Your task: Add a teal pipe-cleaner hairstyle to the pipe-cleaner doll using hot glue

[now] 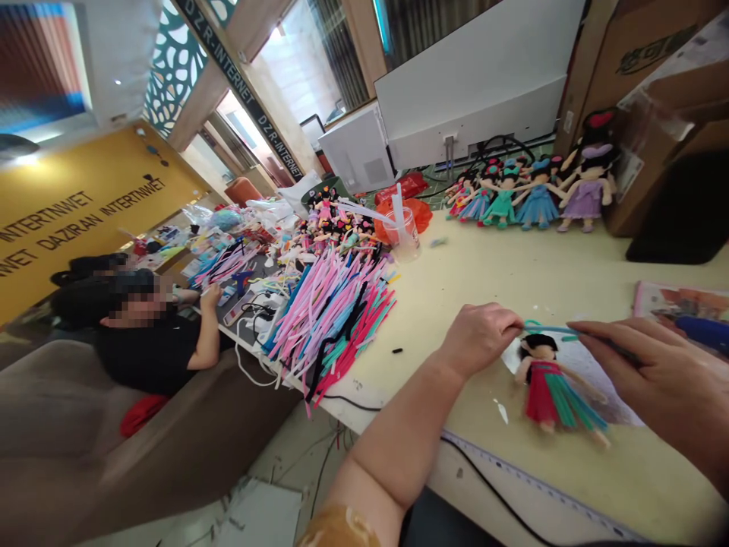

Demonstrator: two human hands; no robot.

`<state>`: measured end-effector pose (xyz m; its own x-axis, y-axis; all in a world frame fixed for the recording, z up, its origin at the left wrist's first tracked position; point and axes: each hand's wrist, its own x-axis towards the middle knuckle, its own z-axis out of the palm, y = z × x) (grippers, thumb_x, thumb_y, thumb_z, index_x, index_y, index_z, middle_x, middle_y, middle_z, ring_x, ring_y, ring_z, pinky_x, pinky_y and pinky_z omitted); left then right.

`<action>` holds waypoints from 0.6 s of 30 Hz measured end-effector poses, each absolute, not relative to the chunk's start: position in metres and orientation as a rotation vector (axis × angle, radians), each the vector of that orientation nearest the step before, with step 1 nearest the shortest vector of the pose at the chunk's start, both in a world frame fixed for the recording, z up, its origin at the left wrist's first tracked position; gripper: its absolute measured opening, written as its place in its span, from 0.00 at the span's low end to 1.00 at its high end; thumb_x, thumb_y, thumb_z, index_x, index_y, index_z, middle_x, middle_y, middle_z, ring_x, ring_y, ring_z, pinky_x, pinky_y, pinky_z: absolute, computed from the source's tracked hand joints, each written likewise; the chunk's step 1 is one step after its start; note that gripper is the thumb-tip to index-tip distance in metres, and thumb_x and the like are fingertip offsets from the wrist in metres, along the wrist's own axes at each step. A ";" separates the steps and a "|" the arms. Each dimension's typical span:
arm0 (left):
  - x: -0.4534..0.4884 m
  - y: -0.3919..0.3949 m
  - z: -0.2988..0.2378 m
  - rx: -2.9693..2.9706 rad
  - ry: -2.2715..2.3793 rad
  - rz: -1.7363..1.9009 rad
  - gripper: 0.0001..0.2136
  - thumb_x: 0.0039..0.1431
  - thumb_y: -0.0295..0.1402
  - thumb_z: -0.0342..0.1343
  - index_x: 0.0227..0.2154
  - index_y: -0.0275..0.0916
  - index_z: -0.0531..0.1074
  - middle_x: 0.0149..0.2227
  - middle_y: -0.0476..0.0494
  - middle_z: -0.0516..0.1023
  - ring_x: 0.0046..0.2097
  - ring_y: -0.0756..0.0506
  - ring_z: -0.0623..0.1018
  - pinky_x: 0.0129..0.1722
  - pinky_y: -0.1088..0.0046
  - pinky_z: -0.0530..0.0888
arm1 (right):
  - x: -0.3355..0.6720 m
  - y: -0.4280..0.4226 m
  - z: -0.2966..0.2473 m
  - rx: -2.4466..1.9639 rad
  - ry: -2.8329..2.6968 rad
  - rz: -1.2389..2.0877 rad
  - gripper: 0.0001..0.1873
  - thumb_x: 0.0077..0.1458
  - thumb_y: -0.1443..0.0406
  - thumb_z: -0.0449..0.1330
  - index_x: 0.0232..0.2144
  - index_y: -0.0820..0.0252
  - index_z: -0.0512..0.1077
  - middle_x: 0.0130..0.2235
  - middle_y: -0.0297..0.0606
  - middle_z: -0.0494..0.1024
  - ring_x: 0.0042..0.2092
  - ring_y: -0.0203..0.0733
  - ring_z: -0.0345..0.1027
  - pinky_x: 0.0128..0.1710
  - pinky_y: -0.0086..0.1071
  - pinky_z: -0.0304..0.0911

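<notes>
A blue-green pipe cleaner (551, 329) stretches between my two hands, just above the table. My left hand (484, 338) is closed, pinching its left end. The other end is in the fingers of my right hand (661, 372), also closed. Below the pipe cleaner lies a small doll (544, 391) with black hair and a skirt of red, green and blue strips. Some bright green pipe cleaner (569, 338) shows near the doll's head, partly behind the blue-green one. Under the doll is a pale sheet (601, 384).
A heap of coloured pipe cleaners (336, 311) lies at the table's left edge. Behind it stands a plastic cup (403, 235) holding sticks. Finished dolls (506, 197) line the back, beside cardboard boxes (654, 129). Another person (153, 334) sits at the left. A cable (484, 479) runs along the front edge.
</notes>
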<state>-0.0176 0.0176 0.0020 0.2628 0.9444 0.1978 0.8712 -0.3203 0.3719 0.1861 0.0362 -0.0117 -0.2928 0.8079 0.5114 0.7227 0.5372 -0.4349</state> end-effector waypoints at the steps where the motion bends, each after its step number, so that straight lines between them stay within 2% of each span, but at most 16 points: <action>1: -0.017 0.018 0.002 2.345 1.700 0.574 0.09 0.64 0.34 0.48 0.37 0.40 0.74 0.39 0.48 0.79 0.44 0.48 0.75 0.44 0.71 0.65 | 0.186 0.036 -0.012 -1.234 -2.101 0.132 0.21 0.59 0.51 0.46 0.37 0.50 0.75 0.36 0.36 0.78 0.36 0.40 0.72 0.31 0.33 0.63; 11: -0.018 0.016 0.001 2.446 1.759 0.481 0.10 0.64 0.37 0.47 0.34 0.40 0.72 0.36 0.46 0.77 0.43 0.48 0.74 0.41 0.69 0.63 | 0.184 0.032 -0.011 -1.186 -2.164 0.052 0.23 0.61 0.49 0.43 0.36 0.52 0.74 0.35 0.38 0.78 0.34 0.39 0.71 0.30 0.32 0.61; 18: -0.020 0.017 0.006 2.343 1.714 0.573 0.09 0.62 0.37 0.50 0.33 0.40 0.73 0.37 0.48 0.78 0.42 0.48 0.74 0.40 0.71 0.64 | 0.182 0.034 -0.008 -1.147 -2.116 0.038 0.25 0.62 0.50 0.43 0.34 0.55 0.75 0.34 0.39 0.78 0.33 0.40 0.71 0.30 0.32 0.62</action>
<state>-0.0196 0.0166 0.0058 0.2600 0.9449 0.1988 0.8747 -0.3176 0.3661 0.1824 0.0337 -0.0077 -0.3465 0.7402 0.5762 0.7188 0.6042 -0.3439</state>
